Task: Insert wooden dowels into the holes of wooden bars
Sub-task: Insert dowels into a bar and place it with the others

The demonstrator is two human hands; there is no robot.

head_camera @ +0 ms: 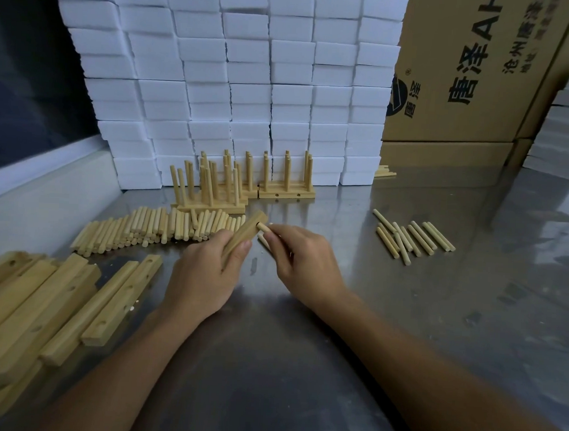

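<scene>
My left hand grips a wooden bar, tilted with its far end raised above the steel table. A hole shows near that raised end. My right hand pinches a dowel whose tip sits right at the hole; more dowels seem held in its palm, mostly hidden. A long heap of loose dowels lies behind my left hand. Several bars with holes are stacked at the left front.
Finished bars with upright dowels stand at the back centre, before a wall of white foam blocks. A smaller group of dowels lies at the right. Cardboard boxes stand at the back right.
</scene>
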